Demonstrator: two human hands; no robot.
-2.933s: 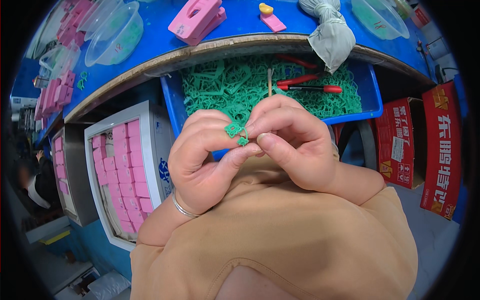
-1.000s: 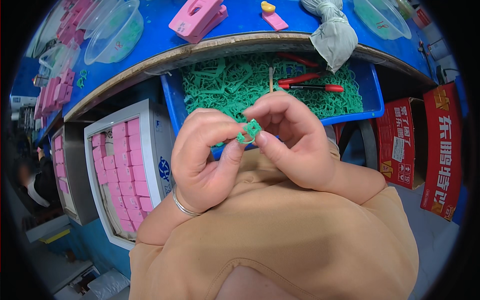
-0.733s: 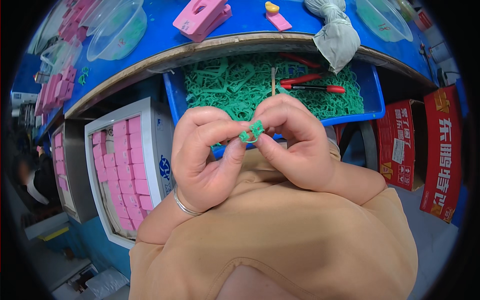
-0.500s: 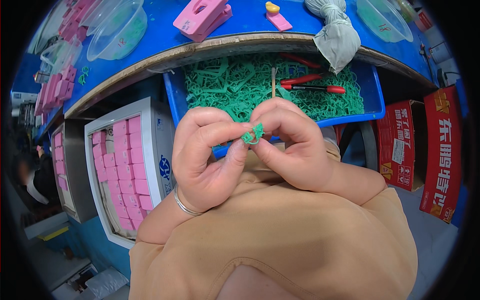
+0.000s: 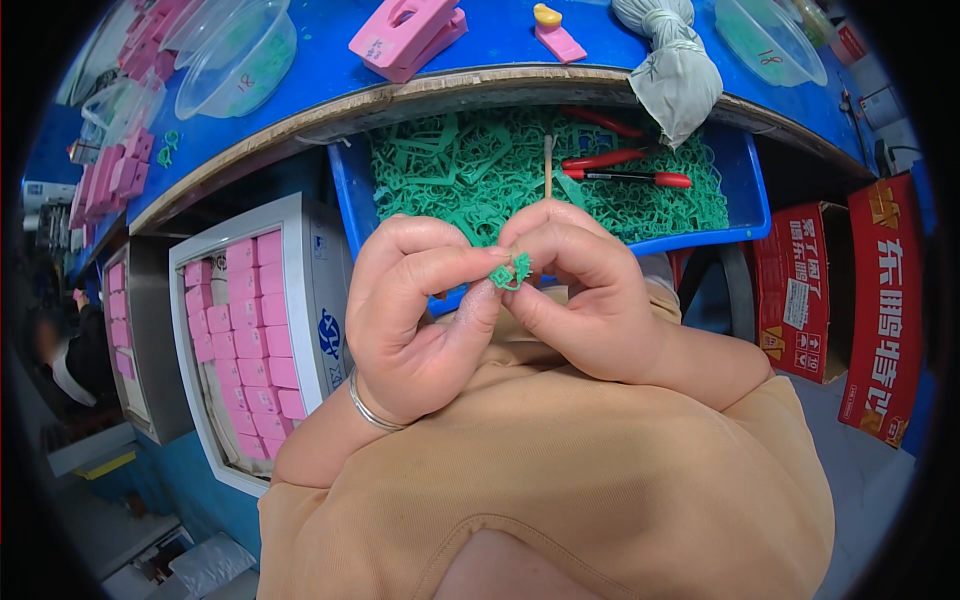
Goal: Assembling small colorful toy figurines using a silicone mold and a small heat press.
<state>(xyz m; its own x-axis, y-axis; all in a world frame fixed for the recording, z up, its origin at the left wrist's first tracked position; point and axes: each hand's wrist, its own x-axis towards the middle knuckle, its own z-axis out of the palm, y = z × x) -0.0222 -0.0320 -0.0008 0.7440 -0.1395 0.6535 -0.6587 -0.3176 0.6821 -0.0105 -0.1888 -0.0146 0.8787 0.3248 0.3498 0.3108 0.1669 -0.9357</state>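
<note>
Left hand (image 5: pixel 420 315), right hand (image 5: pixel 595 295) — both pinching green piece (image 5: pixel 511 273), blue bin (image 5: pixel 700 237) beyond

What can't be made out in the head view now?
All in the head view:
1. Green piece: fingertips of the left hand and right hand cover part.
2. Stick: lower end hidden behind the right hand.
3. Tied bag: inside hidden by its wrapping.
4. Upper-right bowl: cut off by the top edge.

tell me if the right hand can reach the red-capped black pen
Probably yes: the pen lies uncovered over the green scraps beyond the right hand, though that hand is pinching a small green piece.
</note>
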